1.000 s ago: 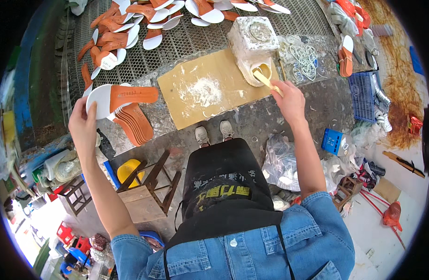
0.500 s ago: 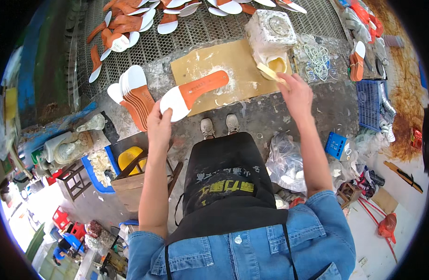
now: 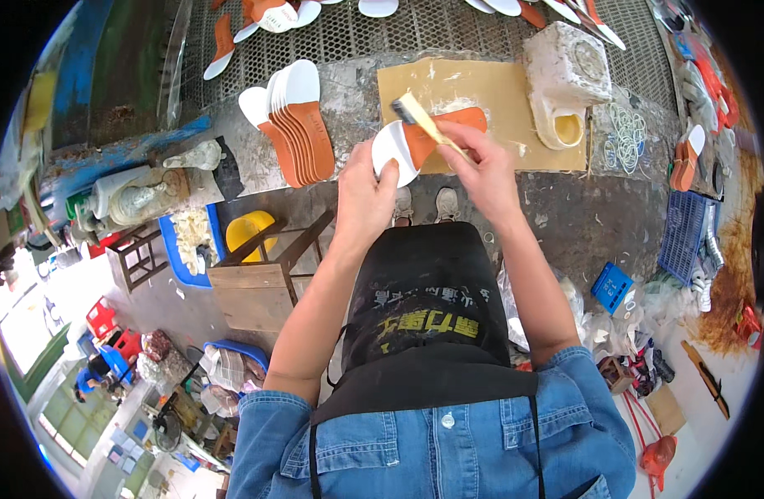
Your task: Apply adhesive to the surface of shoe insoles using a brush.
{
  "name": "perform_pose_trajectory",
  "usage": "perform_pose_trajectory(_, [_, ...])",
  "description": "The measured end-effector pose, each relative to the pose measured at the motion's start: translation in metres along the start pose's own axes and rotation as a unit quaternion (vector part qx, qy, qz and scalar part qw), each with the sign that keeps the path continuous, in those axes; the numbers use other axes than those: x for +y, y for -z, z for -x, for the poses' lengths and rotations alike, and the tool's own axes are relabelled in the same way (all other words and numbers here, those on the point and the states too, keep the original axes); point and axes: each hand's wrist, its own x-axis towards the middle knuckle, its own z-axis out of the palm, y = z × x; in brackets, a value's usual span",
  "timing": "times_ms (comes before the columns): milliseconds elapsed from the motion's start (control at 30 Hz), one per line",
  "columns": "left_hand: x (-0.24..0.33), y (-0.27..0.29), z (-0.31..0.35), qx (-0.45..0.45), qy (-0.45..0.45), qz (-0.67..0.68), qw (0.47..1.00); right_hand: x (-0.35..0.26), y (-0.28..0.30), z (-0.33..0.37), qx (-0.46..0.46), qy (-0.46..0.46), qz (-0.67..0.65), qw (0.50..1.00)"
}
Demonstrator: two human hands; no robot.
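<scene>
Pinched by its white rounded end, an orange-and-white shoe insole (image 3: 394,155) is in my left hand (image 3: 363,195), thumb on top. My right hand (image 3: 484,172) is closed around the pale handle of a brush (image 3: 424,117). The brush head, dark at the tip, lies over the insole near where white meets orange; whether the bristles touch it I cannot tell. Beneath the insole lies a brown sheet of cardboard (image 3: 502,87) with whitish smears. A fanned stack of similar insoles (image 3: 313,137) rests left of my left hand.
A white-crusted pot (image 3: 567,71) with a yellowish opening stands at the cardboard's right. Tangled pale string (image 3: 625,137) lies beyond it. More insoles (image 3: 378,7) cover the metal mesh (image 3: 340,35) at the back. A wooden stool (image 3: 253,291) stands low on the left.
My right hand has brought the brush leftward from the pot to above the insole. The insole is closer to my body, and the view has shifted left.
</scene>
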Motion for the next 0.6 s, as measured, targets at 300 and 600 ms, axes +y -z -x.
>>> perform_pose_trajectory(300, [0.024, 0.005, 0.004, -0.003, -0.033, -0.046, 0.998, -0.005, -0.006, -0.001, 0.026, 0.08, 0.205, 0.975])
perform_pose_trajectory(600, [0.015, 0.009, 0.005, -0.01, 0.023, -0.042, 0.999, 0.043, 0.053, 0.011, 0.14, -0.003, 0.276, 0.951])
